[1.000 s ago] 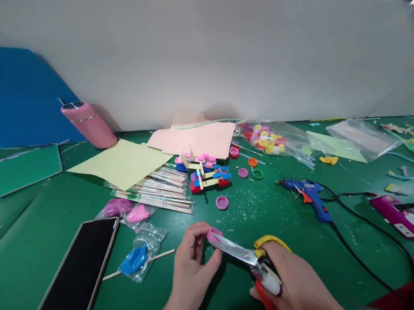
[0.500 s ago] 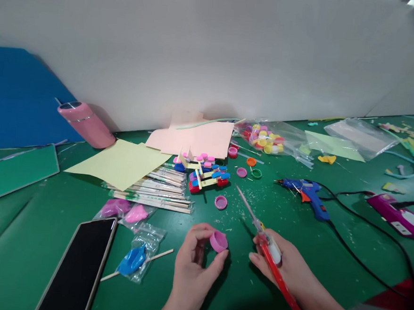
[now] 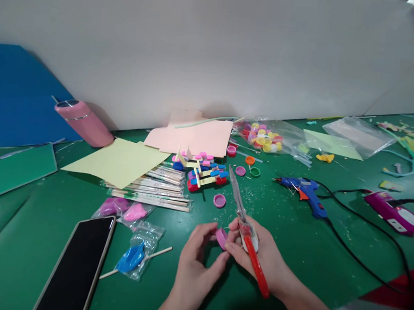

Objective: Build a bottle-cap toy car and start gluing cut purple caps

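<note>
Between the thumb and fingers of my left hand (image 3: 199, 263) is a pink bottle cap (image 3: 221, 238), tilted on its side. My right hand (image 3: 257, 253) is wrapped round red-handled scissors (image 3: 252, 257), blades pointing up and to the left, and its fingertips are at the cap's right edge. A purple cap (image 3: 220, 201) lies on the green table just beyond my hands. Past it stands a small build of sticks and coloured caps (image 3: 207, 174).
A blue glue gun (image 3: 305, 190) with a black cable lies at right, near a magenta device (image 3: 394, 213). A phone (image 3: 74, 268), wrapped sticks (image 3: 155, 189), clay bags (image 3: 132, 258) and a pink bottle (image 3: 85, 123) are at left. A bag of caps (image 3: 263, 136) lies behind.
My right hand has moved left with the scissors, and its fingers now meet the pink cap. The cap has turned more onto its side. The scissors point more steeply upward.
</note>
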`<state>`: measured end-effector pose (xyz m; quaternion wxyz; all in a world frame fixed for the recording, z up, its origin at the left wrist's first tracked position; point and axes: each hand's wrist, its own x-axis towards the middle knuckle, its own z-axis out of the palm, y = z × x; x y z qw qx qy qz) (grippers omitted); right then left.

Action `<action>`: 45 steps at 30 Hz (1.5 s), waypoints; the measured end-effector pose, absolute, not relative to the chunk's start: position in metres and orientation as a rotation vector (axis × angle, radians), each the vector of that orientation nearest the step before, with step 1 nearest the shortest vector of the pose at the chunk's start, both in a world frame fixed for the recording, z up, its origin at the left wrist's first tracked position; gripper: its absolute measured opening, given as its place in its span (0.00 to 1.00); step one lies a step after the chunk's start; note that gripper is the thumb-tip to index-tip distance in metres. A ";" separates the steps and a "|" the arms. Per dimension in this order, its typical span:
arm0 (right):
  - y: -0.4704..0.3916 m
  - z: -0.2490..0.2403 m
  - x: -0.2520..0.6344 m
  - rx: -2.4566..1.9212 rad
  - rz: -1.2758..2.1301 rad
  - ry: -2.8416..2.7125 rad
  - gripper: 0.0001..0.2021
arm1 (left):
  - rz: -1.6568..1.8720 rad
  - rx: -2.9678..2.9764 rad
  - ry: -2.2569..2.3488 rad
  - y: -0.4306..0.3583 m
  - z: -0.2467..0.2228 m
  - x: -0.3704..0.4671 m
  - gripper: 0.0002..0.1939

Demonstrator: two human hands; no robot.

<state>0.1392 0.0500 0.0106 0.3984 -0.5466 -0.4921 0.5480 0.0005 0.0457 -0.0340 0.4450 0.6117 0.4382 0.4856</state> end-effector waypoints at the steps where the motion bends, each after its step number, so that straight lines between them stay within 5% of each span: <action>1: 0.050 0.010 0.142 -1.378 1.393 -1.253 0.13 | 1.157 1.425 1.052 0.046 -0.031 0.001 0.18; 8: 0.049 0.004 0.151 -1.307 1.461 -1.363 0.13 | 1.084 1.182 1.003 0.047 -0.025 0.002 0.12; 25: 0.020 0.011 0.193 -1.880 0.928 -2.101 0.16 | 1.357 0.980 1.205 0.047 -0.017 0.004 0.11; 45: 0.019 0.013 0.186 -1.927 1.159 -2.020 0.12 | 1.351 1.508 1.374 0.045 -0.032 -0.003 0.15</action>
